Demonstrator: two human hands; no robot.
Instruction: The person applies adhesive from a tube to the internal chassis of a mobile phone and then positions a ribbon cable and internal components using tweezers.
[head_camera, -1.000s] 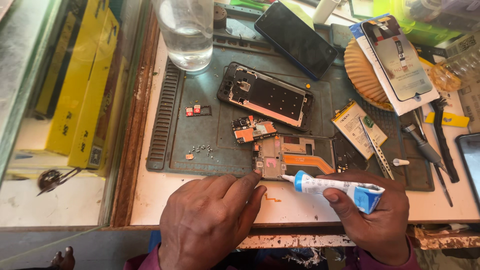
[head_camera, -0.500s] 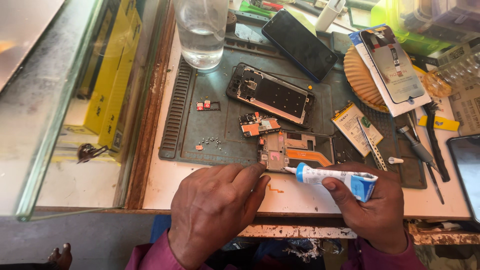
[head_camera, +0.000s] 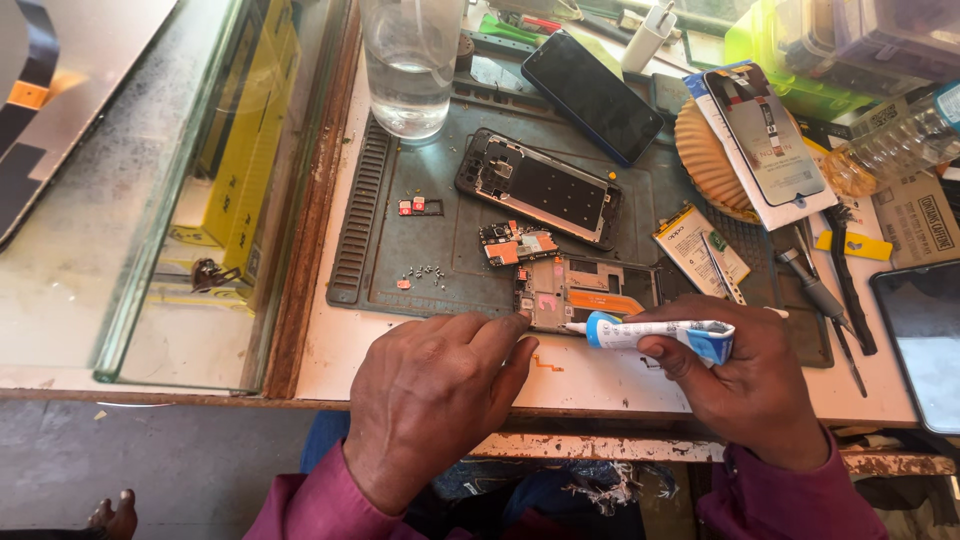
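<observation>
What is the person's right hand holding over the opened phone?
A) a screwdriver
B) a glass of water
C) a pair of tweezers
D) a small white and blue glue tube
D: the right hand grips a small white and blue tube, its nozzle pointing at the edge of the opened phone frame.

A phone repair shop counter, this: beyond the hands lies a grey repair mat (head_camera: 400, 270) strewn with an opened phone frame (head_camera: 540, 187), tiny screws (head_camera: 425, 271) and screwdrivers (head_camera: 815, 290), and to their left stands a glass display case (head_camera: 150, 200).
</observation>
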